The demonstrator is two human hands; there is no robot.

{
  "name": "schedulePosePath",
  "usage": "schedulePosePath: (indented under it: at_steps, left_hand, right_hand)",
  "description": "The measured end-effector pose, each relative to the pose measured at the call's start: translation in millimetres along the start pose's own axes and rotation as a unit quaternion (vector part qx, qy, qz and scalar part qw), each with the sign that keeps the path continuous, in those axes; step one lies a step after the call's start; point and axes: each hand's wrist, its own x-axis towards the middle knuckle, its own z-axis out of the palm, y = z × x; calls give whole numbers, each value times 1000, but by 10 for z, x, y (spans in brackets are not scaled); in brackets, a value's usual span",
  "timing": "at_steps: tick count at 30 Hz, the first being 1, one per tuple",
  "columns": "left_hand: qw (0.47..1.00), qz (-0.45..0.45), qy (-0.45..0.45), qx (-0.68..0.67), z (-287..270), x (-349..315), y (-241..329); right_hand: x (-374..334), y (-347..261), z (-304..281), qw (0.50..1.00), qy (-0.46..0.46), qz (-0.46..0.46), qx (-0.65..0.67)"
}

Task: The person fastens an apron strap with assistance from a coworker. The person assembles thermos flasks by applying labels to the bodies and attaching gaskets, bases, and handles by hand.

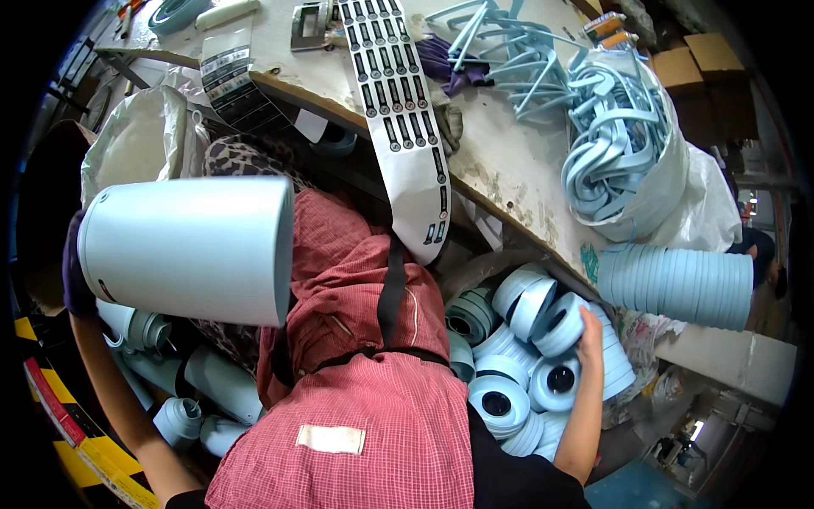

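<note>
My left hand (pixel 76 263), in a purple glove, grips a large light blue plastic bucket (pixel 186 250) by its left end. The bucket lies on its side in the air, with a small dark sticker near the gloved end; most of the fingers are hidden behind it. On the right, my bare right hand (pixel 591 335) has its fingers closed on the edge of a light blue plastic ring (pixel 560 327). That ring rests on a heap of similar round parts (pixel 498 403), some with dark centres.
A worn table (pixel 517 191) bears a sticker sheet (pixel 398 93) hanging over its edge, a bag of blue plastic strips (pixel 615 144) and thin blue pieces (pixel 509 51). A stack of blue rings (pixel 674 287) juts out at right. More blue tubs (pixel 225 382) lie at lower left.
</note>
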Motion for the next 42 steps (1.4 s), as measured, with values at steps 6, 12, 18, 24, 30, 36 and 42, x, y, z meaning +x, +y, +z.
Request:
schedulePosePath:
  at_steps: [6,12,18,24,30,36,42]
  left_hand:
    - [987,-46,154,-20,981,-847,-6]
    - [960,113,170,192,2018,-581,839]
    - [973,32,227,34,2271,-991,844]
    - [879,105,421,198,1727,-970,1219]
    - [861,124,486,78,938,-908,1734]
    - [910,13,403,96,1098,-765,1649]
    - [920,3,227,320,-5,-1095,1946]
  right_hand:
    - [-875,-1598,927,839,138,-405,-335]
    - [-1322,-2011,2609,664,-108,-734,-89]
    - [-1659,-2228,3069,590,-328,-736,-59]
    - [-1077,-1753,3732,747,-167,-638,-85]
    - [-1087,-2032,4511,795,-408,-442,75]
    - [-889,-2261,4755,704,-622,-251,235]
    - [1086,-3750,4082,884,-15,-328,332]
